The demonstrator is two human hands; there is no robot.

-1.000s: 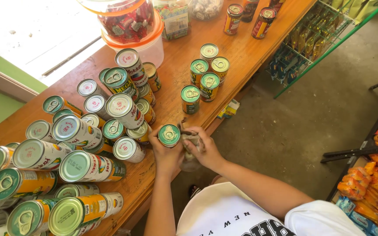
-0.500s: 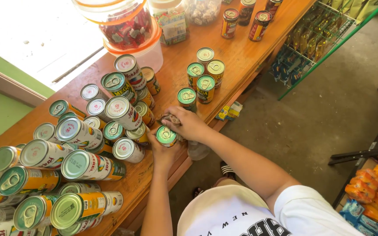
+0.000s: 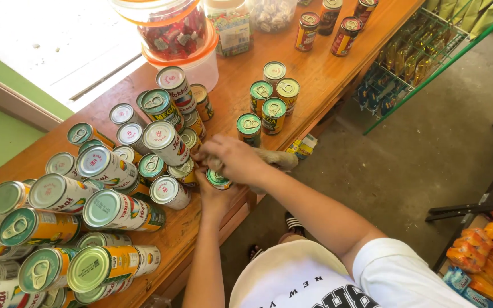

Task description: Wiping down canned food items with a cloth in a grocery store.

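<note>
At the near edge of the wooden counter (image 3: 326, 74), a small green-lidded can (image 3: 218, 179) sits gripped from below by the left hand (image 3: 215, 199); the right hand (image 3: 236, 159) closes over it with a grey rag (image 3: 278, 157). Rigid, smooth metal (likely slippery): best held round the side wall. Stacked cans (image 3: 115, 171) crowd just beyond; open room lies off the counter's edge.

Can (image 3: 218, 179): small, green-lidded with a pull tab, lid up and slightly tilted; held at the edge of the surface (image 3: 315, 74).
Cloth (image 3: 278, 158): greyish, crumpled; pressed over the can's top, trailing to the right.
</note>
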